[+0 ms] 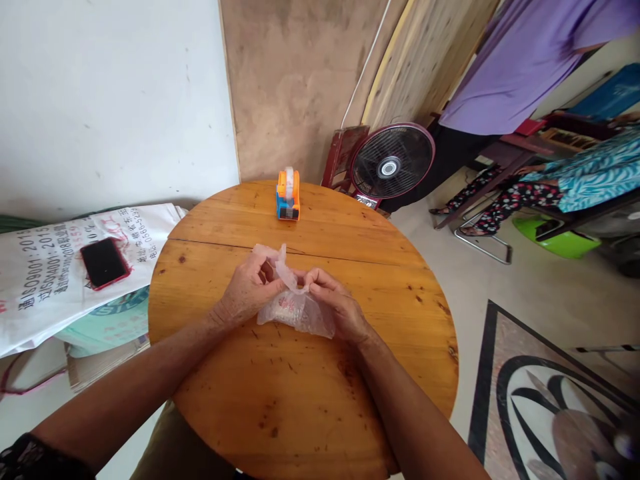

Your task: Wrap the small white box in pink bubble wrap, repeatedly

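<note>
A small translucent plastic bag with faint red print rests on the round wooden table. Its upper edge is bunched up between my two hands. My left hand pinches the bag's top on the left side, thumb against fingers. On the other side my right hand grips the rim between thumb and forefinger. What lies inside the bag is pale and hard to make out. Beyond the hands stands an orange and blue tape dispenser with a roll of tape.
A phone lies on white printed sacks left of the table. Behind the table's right edge is a fan. Near it stands a person in a purple top; another in patterned clothes sits at the right beside a green basin.
</note>
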Motion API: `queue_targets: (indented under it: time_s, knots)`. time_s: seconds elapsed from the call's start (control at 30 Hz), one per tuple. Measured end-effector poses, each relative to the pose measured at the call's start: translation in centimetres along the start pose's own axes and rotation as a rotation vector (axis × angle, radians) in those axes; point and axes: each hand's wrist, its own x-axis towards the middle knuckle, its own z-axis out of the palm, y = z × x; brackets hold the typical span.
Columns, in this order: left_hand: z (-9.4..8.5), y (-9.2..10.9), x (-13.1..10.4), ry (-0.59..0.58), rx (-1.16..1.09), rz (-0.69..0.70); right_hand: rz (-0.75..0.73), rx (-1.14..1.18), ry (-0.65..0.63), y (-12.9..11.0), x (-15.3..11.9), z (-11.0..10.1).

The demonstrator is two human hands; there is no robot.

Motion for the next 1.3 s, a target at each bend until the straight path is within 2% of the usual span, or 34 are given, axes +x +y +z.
queue_targets:
  time_s: [0.13, 0.37, 0.53, 0.63, 0.77, 1.0, 1.17, 1.3]
  knots:
    - [-0.1, 0.0, 0.2, -0.014, -0.06, -0.005, 0.031, -0.035, 0.098, 0.1, 0.1, 0.1]
    - [-0.6, 0.1, 0.5, 0.025, -0.149, -0.067, -0.012, 0.054, 0.339, 0.7, 0.7, -0.1]
    - [-0.6, 0.4, 0.7, 0.049, -0.262, -0.2, -0.03, -0.018, 0.451, 1.0, 0.8, 0.2]
    - [-0.9, 0.1, 1.0, 0.109, -0.334, -0.283, -0.038, -0.017, 0.497, 1.2, 0.9, 0.1]
    - [-1.3, -0.1, 1.6, 0.223, -0.445, -0.318, -0.064, -0.027, 0.532, 1.6, 1.1, -0.6]
    - [-2.1, 0.1, 2.3, 0.281, -0.672, -0.432, -0.035, 0.02, 0.561, 1.8, 1.2, -1.4]
    - [-3.1, -0.5, 3.0, 0.371, -0.697, -0.416, -0.094, -0.02, 0.61, 1.9, 1.3, -2.4]
    - [-3.2, -1.0, 3.4, 0.411, -0.69, -0.411, -0.11, -0.104, 0.663, 1.6, 1.3, -3.7]
